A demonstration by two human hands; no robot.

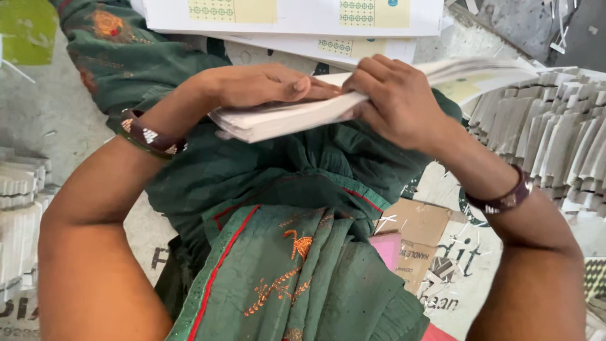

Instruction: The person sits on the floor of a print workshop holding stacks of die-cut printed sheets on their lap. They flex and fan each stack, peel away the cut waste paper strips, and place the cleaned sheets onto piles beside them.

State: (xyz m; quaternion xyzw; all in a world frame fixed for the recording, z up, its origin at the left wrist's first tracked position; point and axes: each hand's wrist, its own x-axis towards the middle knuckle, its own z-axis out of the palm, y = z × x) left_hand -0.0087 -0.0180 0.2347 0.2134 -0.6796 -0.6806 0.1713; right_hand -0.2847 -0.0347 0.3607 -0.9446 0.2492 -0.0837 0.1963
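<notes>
I hold a thick stack of white printed card sheets (284,117) above my lap, tilted up to the right. My left hand (252,85) lies over the stack's left end, fingers flat on top. My right hand (394,104) grips the stack near its middle, fingers curled over the near edge. Both wrists carry dark bangles. Green embroidered cloth (284,265) covers my legs below the stack.
Large white printed sheets (297,16) lie on the floor ahead. Fanned rows of folded white card pieces (549,132) stand at the right, and more white stacks (19,215) at the left. Brown cardboard (413,237) and paper scraps lie by my right knee.
</notes>
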